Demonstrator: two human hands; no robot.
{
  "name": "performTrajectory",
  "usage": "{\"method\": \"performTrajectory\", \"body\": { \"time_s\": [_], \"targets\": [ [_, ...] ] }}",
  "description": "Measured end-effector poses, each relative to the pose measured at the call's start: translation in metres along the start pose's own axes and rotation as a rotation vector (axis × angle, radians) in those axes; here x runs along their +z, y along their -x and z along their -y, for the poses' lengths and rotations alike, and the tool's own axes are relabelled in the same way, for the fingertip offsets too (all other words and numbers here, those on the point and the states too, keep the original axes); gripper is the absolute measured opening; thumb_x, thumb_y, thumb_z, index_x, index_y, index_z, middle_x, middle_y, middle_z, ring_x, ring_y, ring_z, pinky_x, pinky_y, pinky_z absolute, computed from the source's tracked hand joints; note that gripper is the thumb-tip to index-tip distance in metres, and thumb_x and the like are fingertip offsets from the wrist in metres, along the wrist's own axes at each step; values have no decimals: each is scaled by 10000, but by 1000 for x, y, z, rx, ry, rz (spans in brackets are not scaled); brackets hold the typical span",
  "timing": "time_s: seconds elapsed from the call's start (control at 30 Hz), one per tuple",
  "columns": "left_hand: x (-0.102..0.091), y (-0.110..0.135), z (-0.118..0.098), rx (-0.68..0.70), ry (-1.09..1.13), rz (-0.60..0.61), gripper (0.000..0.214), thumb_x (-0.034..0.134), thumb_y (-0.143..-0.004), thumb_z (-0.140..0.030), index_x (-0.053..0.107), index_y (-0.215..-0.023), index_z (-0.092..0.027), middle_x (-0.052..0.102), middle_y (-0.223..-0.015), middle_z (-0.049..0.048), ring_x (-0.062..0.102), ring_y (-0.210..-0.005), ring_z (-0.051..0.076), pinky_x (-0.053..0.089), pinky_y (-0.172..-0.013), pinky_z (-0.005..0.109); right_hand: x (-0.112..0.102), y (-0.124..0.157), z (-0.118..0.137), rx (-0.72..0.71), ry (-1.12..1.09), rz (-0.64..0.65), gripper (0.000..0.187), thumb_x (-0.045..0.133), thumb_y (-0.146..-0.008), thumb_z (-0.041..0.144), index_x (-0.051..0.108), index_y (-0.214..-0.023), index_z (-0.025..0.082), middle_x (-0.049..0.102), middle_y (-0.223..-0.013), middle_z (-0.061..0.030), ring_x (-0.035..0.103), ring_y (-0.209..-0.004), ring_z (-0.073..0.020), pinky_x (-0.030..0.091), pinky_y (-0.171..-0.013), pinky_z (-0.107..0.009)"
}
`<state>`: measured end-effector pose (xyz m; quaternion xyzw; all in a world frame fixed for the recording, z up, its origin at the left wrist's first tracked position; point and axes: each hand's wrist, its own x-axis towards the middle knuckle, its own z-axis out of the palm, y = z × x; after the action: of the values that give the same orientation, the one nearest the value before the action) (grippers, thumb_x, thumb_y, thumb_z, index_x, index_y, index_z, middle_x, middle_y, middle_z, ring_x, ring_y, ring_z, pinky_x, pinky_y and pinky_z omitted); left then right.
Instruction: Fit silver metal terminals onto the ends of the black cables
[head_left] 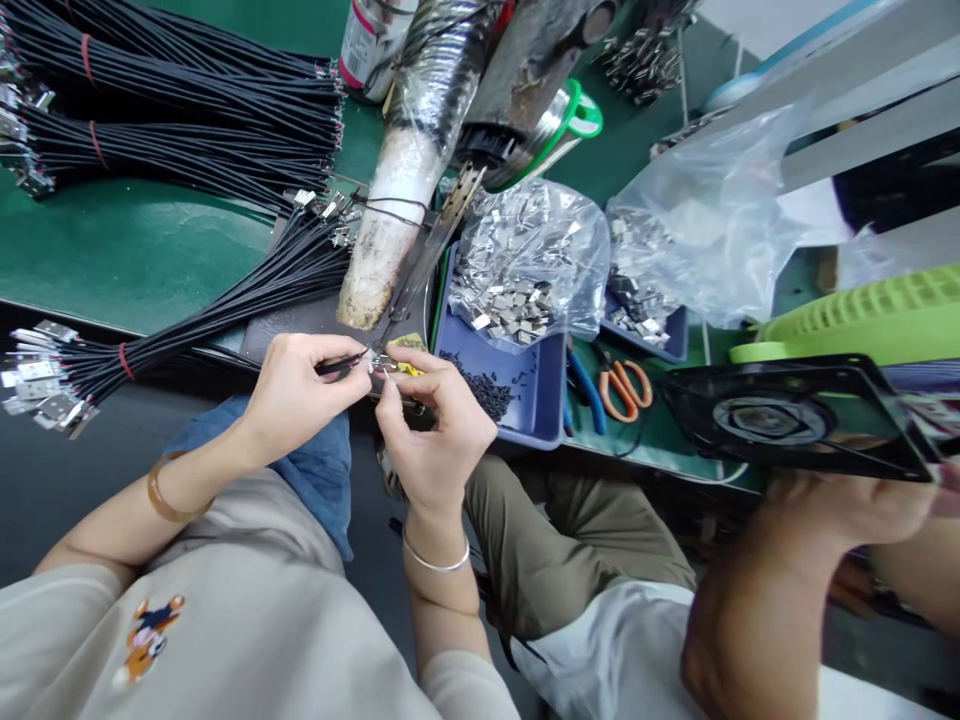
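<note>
My left hand [300, 392] pinches a thin black cable [341, 366] close to its end, thumb against fingers. Facing it, my right hand [436, 415] is closed in a pinch at that same cable end. A small shiny piece [381, 362] shows between the fingertips, too small to name. Yellow material [409, 368] lies just behind the right fingers. A bundle of black cables [225, 312] with metal plugs runs behind my left hand. Right above both hands ends a whitish, foil-wrapped tube [390, 215].
Beside my right hand stands a blue tray [551, 400] with small black pieces and a bag of metal shells [517, 300]. Orange-handled scissors [626, 388] and blue-handled pliers [589, 395] lie right of it. More cable bundles [187, 95] lie back left. A co-worker's arm [765, 590] and black fan [795, 415] are at right.
</note>
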<state>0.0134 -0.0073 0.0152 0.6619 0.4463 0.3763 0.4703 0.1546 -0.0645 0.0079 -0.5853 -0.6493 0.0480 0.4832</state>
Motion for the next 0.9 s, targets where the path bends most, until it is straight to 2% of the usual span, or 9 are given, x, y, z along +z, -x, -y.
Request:
{"method": "performTrajectory", "body": {
  "time_s": [0.17,0.33,0.4,0.53,0.6,0.67,0.9],
  "targets": [
    [-2,1,0,-20,37,37,168,630,-777,-222,755,-745,-114,687,-657,9,556,-596,103,415,-563,196,1,2,0,-64,108,-61,114,651,-903,151,598,-857,241,788,-975,-31,769,-873,-157,614,-686,-255],
    [-3,3,2,-34,124,51,118,658,-755,-227,710,-719,-128,706,-677,24,614,-628,125,489,-614,210,10,6,4,-213,231,-191,185,691,-871,81,612,-862,249,793,-911,-16,768,-795,-136,611,-681,-223],
    [-2,5,4,-27,164,17,99,664,-762,-224,696,-746,-132,704,-695,22,615,-630,118,498,-622,204,12,8,5,-140,180,-188,171,694,-870,92,614,-843,240,785,-904,-23,767,-802,-141,621,-677,-225],
    [-2,8,5,-49,249,30,65,654,-754,-195,676,-766,-136,701,-720,24,640,-666,124,526,-662,206,11,7,7,231,-176,-63,115,670,-895,174,607,-805,207,745,-888,-20,756,-695,-130,642,-624,-230],
    [-3,8,6,-61,274,57,68,639,-754,-188,675,-779,-135,696,-723,23,642,-670,125,531,-675,213,9,6,8,323,-286,-30,122,674,-891,197,602,-793,196,734,-888,-13,744,-650,-118,647,-620,-232],
    [-3,9,6,-60,259,54,85,635,-753,-182,681,-807,-134,665,-691,7,608,-631,111,510,-650,208,8,6,7,295,-267,-40,116,677,-885,190,607,-794,196,734,-896,-15,747,-684,-120,648,-636,-233],
    [2,7,8,-33,170,-14,91,642,-753,-195,678,-809,-133,473,-565,-60,412,-534,69,365,-549,192,11,7,2,14,19,-100,137,676,-882,141,613,-790,220,754,-889,-26,743,-824,-151,634,-678,-253]
  ]
}}
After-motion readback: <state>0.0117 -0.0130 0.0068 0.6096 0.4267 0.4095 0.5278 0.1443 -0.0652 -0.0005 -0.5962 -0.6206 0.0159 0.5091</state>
